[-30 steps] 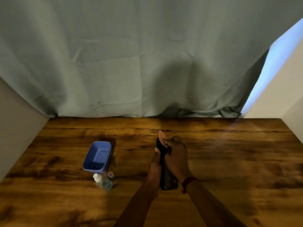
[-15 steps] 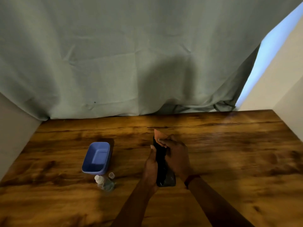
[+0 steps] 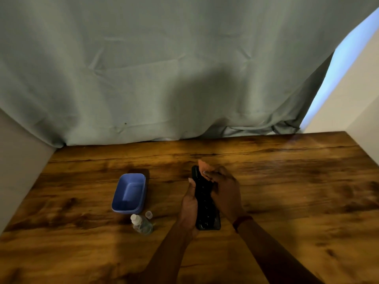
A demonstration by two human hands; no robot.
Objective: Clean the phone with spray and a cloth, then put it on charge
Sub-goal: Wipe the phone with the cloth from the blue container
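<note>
**Left hand** [image 3: 189, 203]: curled round the left long edge of the slim, glossy black phone [image 3: 206, 210], thumb lying up its side. It appears to carry the weight.

**Right hand** [image 3: 225, 191]: pinches a small crumpled orange cloth [image 3: 203, 166] and presses it on the phone's far end. The two hands are close together, both on the phone.

**Phone**: held above the middle of the brown wood-grain table [image 3: 287, 201], long axis pointing away from the person.

**Risks**
- The phone is held by one edge only, and its face looks speckled, probably damp. A firm wiping stroke could push it out of the left palm onto hard wood.
- The cloth is small, so fingertips might slip off it and smear the glass.
- The small clear spray bottle with a white nozzle [image 3: 141, 223] stands near the left forearm, its clear cap [image 3: 149, 214] just beside it. An outward swing of that arm could tip it over.

**Surroundings**
- An open blue rectangular plastic tub [image 3: 143, 198] sits just behind the bottle.
- The widest room for moving lies right of the hands, where only wood shows.
- A grey-green curtain [image 3: 164, 78] closes the table's far edge, and pale walls flank both sides.
- No charger or cable is in view.
</note>
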